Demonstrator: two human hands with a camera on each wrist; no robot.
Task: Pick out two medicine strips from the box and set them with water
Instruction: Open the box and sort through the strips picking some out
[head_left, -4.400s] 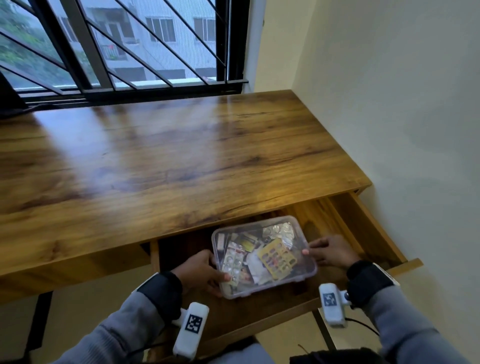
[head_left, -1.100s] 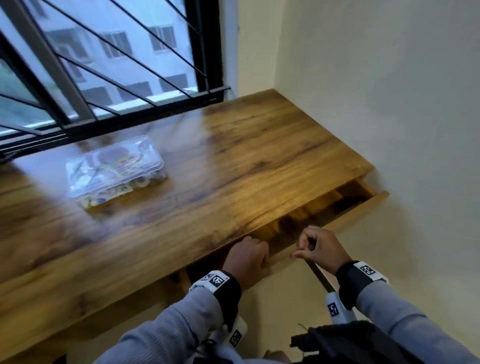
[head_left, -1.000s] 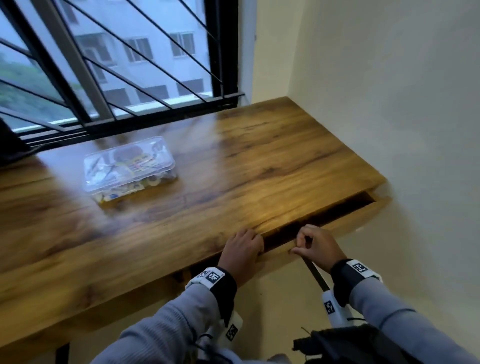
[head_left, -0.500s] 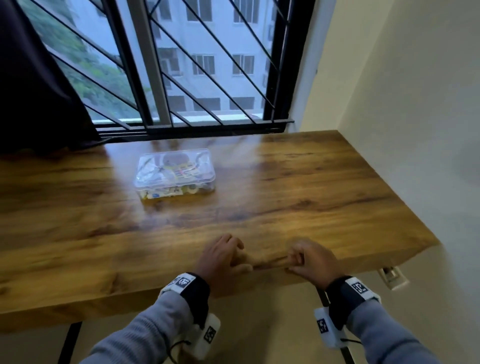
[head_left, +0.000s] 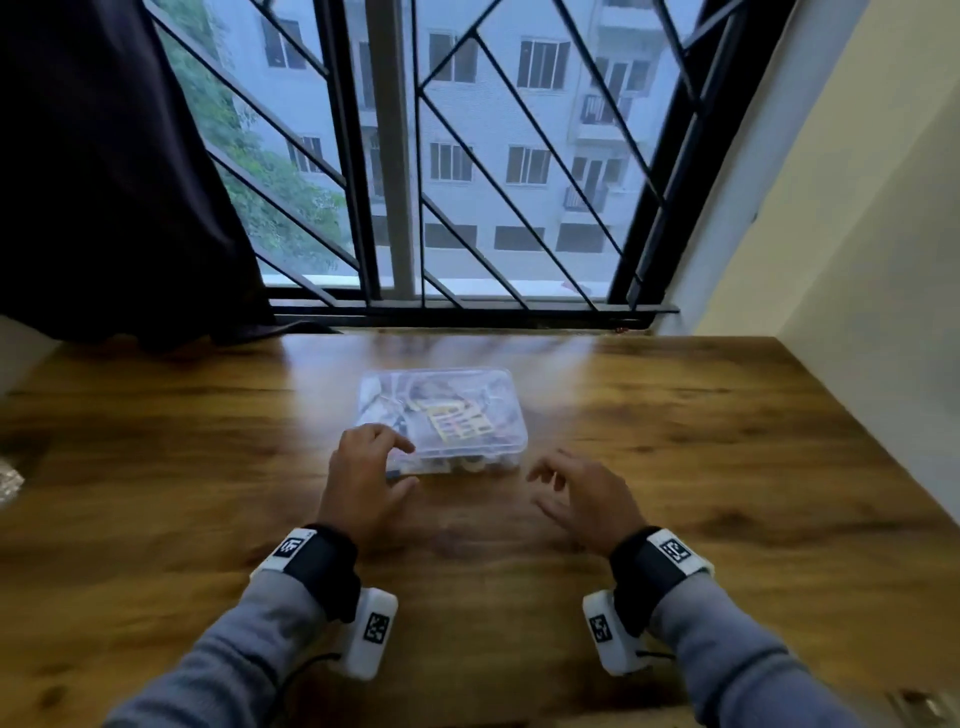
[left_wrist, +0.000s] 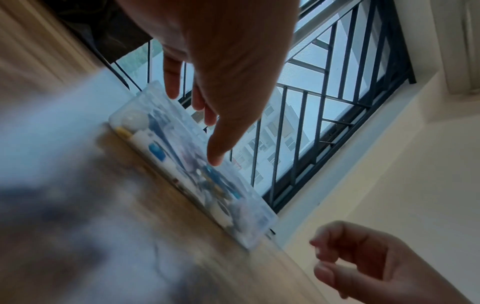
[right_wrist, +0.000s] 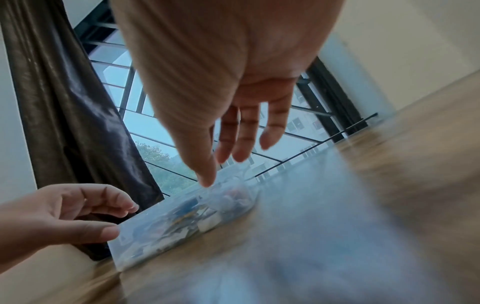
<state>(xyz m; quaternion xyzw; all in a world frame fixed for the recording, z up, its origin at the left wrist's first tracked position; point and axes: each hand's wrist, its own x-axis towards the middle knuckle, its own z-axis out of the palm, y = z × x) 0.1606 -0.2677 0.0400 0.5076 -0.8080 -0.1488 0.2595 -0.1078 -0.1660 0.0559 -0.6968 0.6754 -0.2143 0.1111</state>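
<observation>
A clear plastic box (head_left: 441, 415) with its lid on sits mid-table near the window; a yellow medicine strip (head_left: 460, 422) and other packs show through the lid. My left hand (head_left: 395, 462) is at the box's near-left corner, fingers over the lid and thumb by the front wall; whether it touches the box I cannot tell. My right hand (head_left: 543, 488) hovers with spread fingers just right of the near-right corner, holding nothing. The wrist views are blurred: the box (left_wrist: 194, 164) lies under my left hand (left_wrist: 207, 133), and the box (right_wrist: 182, 216) under my right hand (right_wrist: 223, 164). No water is in view.
The wooden table (head_left: 701, 467) runs to a cream wall (head_left: 857, 260) on the right. A barred window (head_left: 467, 182) and a dark curtain (head_left: 104, 182) stand behind the box. Something crinkled and silvery (head_left: 8, 480) lies at the far left edge.
The box went from the drawer onto the table and the drawer was pushed shut. Both hands have since left the table's front edge and moved forward to the box's near corners.
</observation>
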